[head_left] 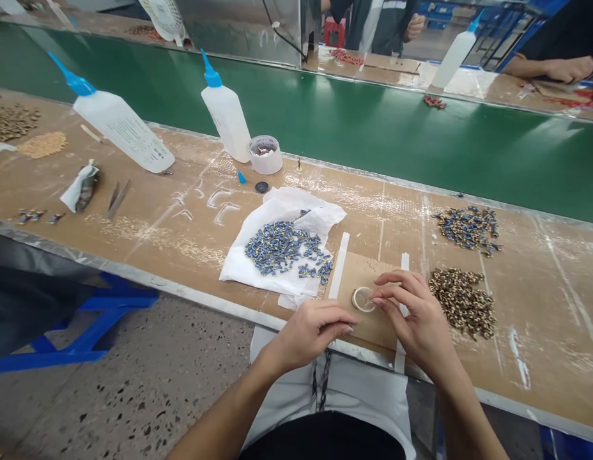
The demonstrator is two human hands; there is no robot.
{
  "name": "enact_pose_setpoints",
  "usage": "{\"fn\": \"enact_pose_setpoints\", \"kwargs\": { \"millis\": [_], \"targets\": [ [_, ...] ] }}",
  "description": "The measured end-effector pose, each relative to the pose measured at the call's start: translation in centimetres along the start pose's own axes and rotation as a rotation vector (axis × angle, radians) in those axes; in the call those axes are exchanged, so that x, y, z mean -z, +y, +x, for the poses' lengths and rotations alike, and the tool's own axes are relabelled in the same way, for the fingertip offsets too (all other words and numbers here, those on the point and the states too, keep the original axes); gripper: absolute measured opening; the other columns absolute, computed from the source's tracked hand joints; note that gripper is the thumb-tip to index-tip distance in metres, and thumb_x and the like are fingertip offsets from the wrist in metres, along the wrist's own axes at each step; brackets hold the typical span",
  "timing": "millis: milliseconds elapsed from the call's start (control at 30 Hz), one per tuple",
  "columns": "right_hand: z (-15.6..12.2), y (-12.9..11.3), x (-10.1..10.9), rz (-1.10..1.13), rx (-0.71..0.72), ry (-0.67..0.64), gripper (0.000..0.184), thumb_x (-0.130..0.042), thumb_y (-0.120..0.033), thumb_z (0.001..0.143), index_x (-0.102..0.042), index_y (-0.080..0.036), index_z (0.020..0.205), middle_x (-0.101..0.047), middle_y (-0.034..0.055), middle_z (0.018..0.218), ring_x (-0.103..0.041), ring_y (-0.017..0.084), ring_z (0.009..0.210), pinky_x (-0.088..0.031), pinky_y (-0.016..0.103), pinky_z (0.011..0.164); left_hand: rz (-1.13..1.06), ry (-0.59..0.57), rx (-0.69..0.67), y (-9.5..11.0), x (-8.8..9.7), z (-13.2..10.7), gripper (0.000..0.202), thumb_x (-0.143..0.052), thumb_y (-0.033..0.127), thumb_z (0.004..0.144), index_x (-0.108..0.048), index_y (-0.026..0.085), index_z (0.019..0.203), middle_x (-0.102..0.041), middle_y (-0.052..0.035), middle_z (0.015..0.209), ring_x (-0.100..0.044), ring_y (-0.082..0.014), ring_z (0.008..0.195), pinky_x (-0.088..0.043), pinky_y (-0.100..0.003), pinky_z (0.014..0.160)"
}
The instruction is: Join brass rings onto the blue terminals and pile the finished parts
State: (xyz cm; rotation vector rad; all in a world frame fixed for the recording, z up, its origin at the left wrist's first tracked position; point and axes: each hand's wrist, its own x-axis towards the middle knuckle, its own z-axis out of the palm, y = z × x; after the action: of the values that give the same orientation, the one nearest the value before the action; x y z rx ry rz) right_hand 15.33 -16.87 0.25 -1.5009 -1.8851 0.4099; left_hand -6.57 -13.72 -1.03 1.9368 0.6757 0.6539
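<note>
My left hand (310, 331) rests at the near edge of the workbench with its fingers curled together; I cannot make out anything in it. My right hand (418, 313) lies just right of it, fingers pinched at a small round clear dish (362, 299) that sits on a taped-down cardboard pad (358, 275). Whatever tiny part the fingertips hold is too small to name. Left of the pad, a white cloth (282, 243) carries a heap of small blue parts (287, 250). Right of my right hand lies a pile of brown-and-white parts (462, 300).
Another pile of blue parts (469, 227) lies further back on the right. Two squeeze bottles with blue nozzles (119, 124) (226, 112), a small white cup (264, 154), tweezers (117, 198) and a green conveyor belt (373, 128) lie beyond. Other people's hands (567, 67) work across the belt.
</note>
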Motion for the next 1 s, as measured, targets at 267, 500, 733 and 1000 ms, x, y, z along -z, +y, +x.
{"fn": "enact_pose_setpoints", "kwargs": {
  "millis": [267,500,733,1000],
  "targets": [
    [-0.9,-0.5,-1.0,0.265,-0.202,0.165,0.01,-0.062,-0.025,0.09,-0.071,-0.024,0.086,-0.069,0.0062,0.103,-0.065,0.023,0.098,-0.05,0.041,0.088,0.066,-0.009,0.067,0.2,-0.3,0.1,0.011,-0.058,0.02,0.091,-0.067,0.015,0.095,-0.07,-0.0044,0.083,-0.061,-0.014,0.074,-0.047,-0.024,0.071],
    [-4.1,-2.2,-1.2,0.485,-0.45,0.48,0.01,-0.066,-0.027,0.088,-0.069,-0.018,0.092,-0.072,0.0068,0.085,-0.066,0.016,0.068,-0.054,0.027,0.058,0.148,-0.002,0.009,-0.1,-1.0,0.1,0.014,-0.054,0.02,0.093,-0.067,0.015,0.095,-0.069,-0.0049,0.083,-0.062,-0.0143,0.075,-0.046,-0.024,0.069],
    [-5.3,-2.2,-3.1,0.565,-0.488,0.437,0.011,-0.066,-0.029,0.088,-0.069,-0.019,0.09,-0.072,0.0049,0.083,-0.066,0.015,0.067,-0.059,0.028,0.064,0.142,0.006,0.013,0.0,-1.2,0.2,0.017,-0.053,0.021,0.092,-0.068,0.015,0.097,-0.069,-0.0059,0.083,-0.061,-0.0143,0.073,-0.046,-0.024,0.066],
    [-5.8,-1.7,-3.6,0.574,-0.474,0.371,0.009,-0.066,-0.027,0.088,-0.069,-0.02,0.092,-0.073,0.006,0.087,-0.069,0.018,0.075,-0.059,0.031,0.072,0.17,-0.011,0.024,0.1,-1.3,0.4,0.016,-0.052,0.02,0.092,-0.067,0.015,0.095,-0.068,-0.0055,0.083,-0.061,-0.0147,0.074,-0.046,-0.024,0.067]
  ]
}}
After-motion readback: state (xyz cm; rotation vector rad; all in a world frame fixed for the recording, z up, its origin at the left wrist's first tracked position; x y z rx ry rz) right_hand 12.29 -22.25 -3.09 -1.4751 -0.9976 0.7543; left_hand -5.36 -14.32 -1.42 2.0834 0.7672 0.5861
